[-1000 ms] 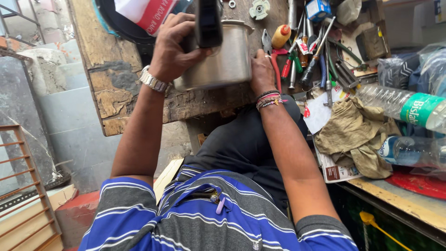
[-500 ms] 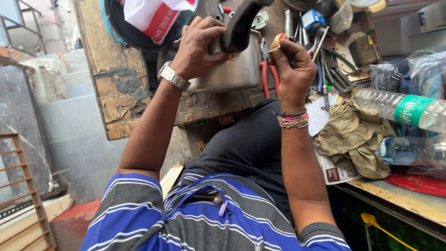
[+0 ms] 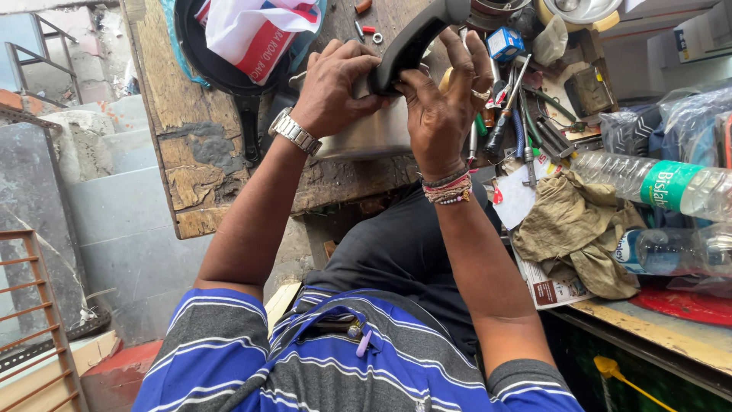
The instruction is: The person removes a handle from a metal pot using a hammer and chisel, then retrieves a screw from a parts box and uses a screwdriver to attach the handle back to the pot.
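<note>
Nearest, a blue and grey striped shirt (image 3: 343, 366) and dark trousers (image 3: 404, 259), seen from above. Beyond, two bare forearms reaching up to a worn wooden desk (image 3: 183, 152). Left hand (image 3: 332, 88), with a metal wristwatch (image 3: 295, 131), closed around the lower end of a black handle (image 3: 408, 42). Right hand (image 3: 446, 103), with beaded wristbands (image 3: 448, 189), fingers curled against the same handle from the other side. Just behind the hands, a steel pot (image 3: 366, 133) resting on the desk. To the right, a crumpled tan rag (image 3: 583, 229), two plastic bottles (image 3: 656, 183), and a jumble of hand tools (image 3: 511, 114). Farthest, a black pan (image 3: 217, 65) under a red and white bag (image 3: 255, 30).
</note>
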The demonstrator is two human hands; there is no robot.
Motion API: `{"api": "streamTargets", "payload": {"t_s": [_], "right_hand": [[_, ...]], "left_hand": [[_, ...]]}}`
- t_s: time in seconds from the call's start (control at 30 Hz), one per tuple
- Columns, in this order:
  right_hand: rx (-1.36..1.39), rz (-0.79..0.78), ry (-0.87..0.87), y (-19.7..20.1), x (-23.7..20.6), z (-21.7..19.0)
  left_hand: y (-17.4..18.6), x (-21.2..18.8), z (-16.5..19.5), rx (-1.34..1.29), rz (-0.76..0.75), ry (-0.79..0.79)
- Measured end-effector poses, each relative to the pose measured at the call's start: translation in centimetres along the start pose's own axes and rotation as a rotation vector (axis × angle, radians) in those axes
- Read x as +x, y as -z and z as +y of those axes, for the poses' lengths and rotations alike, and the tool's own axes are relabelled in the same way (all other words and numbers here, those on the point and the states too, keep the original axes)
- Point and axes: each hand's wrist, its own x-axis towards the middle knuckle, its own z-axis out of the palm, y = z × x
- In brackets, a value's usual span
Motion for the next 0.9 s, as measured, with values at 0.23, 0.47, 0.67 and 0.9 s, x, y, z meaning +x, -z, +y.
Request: {"api": "streamTargets", "payload": {"t_s": [0.23,0.47,0.67,0.9], "right_hand": [[-0.124,-0.121,-0.007,-0.7,-0.9,0.9],[-0.245,-0.276,0.137,-0.3,-2.3,1.0],[0.34,-0.22,-0.067,-0.2,-2.3,0.8],[0.307,-0.214,0.019,-1.0,-1.1,0.7]], "left_hand": [[-0.2,0.0,0.1,0.027,0.007,-0.027],[0.5,-0.5,-0.7,-0.024,-0.007,-0.006],[1.5,-1.0,-1.0,-0.072,-0.006,-0.008],[1.6,-1.0,-1.1,-0.096,-0.015,0.009]]}}
